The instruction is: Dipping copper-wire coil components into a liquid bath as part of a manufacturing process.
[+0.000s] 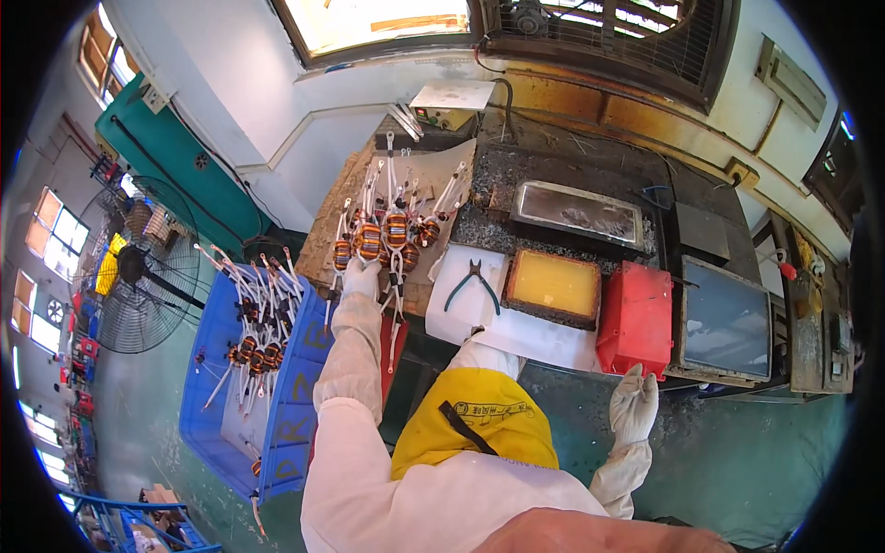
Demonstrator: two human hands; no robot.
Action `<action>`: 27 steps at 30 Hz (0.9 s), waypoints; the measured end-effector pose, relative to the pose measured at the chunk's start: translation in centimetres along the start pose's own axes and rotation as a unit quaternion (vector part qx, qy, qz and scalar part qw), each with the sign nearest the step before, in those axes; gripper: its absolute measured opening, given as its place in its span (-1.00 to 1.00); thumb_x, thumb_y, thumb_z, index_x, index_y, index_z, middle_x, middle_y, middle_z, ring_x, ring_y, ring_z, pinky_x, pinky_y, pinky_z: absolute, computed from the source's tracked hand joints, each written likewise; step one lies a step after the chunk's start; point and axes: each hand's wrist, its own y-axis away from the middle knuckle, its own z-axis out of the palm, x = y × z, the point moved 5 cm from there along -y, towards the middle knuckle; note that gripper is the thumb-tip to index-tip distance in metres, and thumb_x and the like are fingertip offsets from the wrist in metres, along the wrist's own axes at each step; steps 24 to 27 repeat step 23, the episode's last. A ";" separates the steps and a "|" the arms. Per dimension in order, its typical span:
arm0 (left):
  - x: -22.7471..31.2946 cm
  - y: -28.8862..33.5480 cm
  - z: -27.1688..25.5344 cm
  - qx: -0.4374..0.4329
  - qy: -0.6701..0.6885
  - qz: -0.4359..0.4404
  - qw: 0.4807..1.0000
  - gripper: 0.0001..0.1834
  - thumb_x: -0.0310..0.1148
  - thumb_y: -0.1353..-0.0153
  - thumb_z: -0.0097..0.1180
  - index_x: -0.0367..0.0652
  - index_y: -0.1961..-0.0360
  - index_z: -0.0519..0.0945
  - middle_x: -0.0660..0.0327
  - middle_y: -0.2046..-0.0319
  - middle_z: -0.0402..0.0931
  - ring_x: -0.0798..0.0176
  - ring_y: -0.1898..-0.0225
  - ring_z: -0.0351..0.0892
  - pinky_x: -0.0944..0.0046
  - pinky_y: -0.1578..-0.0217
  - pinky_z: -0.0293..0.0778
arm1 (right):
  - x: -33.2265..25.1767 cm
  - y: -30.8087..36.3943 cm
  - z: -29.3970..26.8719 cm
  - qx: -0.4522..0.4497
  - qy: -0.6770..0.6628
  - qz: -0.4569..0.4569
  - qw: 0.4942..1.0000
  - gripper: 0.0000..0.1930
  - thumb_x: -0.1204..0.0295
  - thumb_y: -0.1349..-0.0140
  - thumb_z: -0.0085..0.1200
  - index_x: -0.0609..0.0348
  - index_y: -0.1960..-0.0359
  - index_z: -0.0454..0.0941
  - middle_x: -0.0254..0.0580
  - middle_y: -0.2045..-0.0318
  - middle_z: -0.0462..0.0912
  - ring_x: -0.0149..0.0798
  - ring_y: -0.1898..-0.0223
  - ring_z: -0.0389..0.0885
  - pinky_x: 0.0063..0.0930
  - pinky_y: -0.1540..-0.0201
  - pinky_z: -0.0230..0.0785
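Observation:
My left hand [361, 278], in a white glove, is closed at the near side of a group of copper-wound coils [369, 241] with white leads and ring lugs. It seems to grip one coil by its lower part; the glove hides the exact hold. The coils lie on a brown wooden board [324, 241], their leads pointing away from me. Just off the near edge of a red plastic box [636, 315], my gloved right hand [634, 405] holds nothing, its fingers raised and slightly apart.
Pliers [475, 284] lie spread on white paper beside a square tray of yellow material [553, 282]. Behind are a rectangular metal-rimmed pot [577, 214] and a small control box [450, 103]. A blue crate [214, 398] with more coils stands at left, near a fan [135, 267].

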 end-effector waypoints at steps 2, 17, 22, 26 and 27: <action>0.1 -1.1 0.8 -0.011 0.083 -0.009 0.996 -0.59 -0.30 -0.02 0.22 -0.21 0.08 0.60 0.12 0.19 0.62 0.20 0.13 0.56 0.24 0.02 0.37 | 0.7 -0.3 -0.1 0.007 -0.005 0.005 1.000 -0.64 0.31 -0.35 0.00 0.43 0.03 0.45 -0.20 0.40 0.61 -0.38 0.43 0.51 -0.52 0.30 0.42; 0.9 -1.7 0.5 0.022 -0.215 -0.077 0.973 -0.13 0.31 0.09 0.19 -0.13 -0.12 0.45 -0.11 -0.11 0.32 -0.20 -0.12 0.37 -0.03 -0.14 0.30 | 6.3 -1.9 0.8 0.006 0.007 0.071 0.997 -0.66 0.26 -0.38 -0.07 0.35 0.07 0.48 -0.22 0.42 0.56 -0.36 0.41 0.50 -0.50 0.29 0.45; 2.4 -0.7 -0.4 0.027 -0.218 -0.024 0.975 -0.11 0.29 0.04 0.17 -0.14 -0.19 0.38 -0.14 -0.16 0.26 -0.20 -0.14 0.34 -0.02 -0.17 0.26 | 7.2 -2.3 0.5 0.035 0.101 0.015 0.994 -0.67 0.22 -0.34 0.01 0.21 0.03 0.50 -0.16 0.24 0.59 -0.26 0.29 0.57 -0.43 0.23 0.49; 2.8 -1.1 -1.3 0.060 -0.190 0.060 0.978 -0.16 0.20 -0.11 0.07 -0.11 -0.28 0.25 -0.19 -0.21 0.20 -0.22 -0.23 0.23 -0.01 -0.21 0.21 | 7.5 -2.1 0.3 0.059 0.148 -0.013 0.987 -0.65 0.20 -0.30 0.07 0.15 0.00 0.51 -0.13 0.11 0.60 -0.21 0.22 0.60 -0.41 0.19 0.51; 2.8 -1.1 -1.3 0.060 -0.190 0.060 0.978 -0.16 0.20 -0.11 0.07 -0.11 -0.28 0.25 -0.19 -0.21 0.20 -0.22 -0.23 0.23 -0.01 -0.21 0.21 | 7.5 -2.1 0.3 0.059 0.148 -0.013 0.987 -0.65 0.20 -0.30 0.07 0.15 0.00 0.51 -0.13 0.11 0.60 -0.21 0.22 0.60 -0.41 0.19 0.51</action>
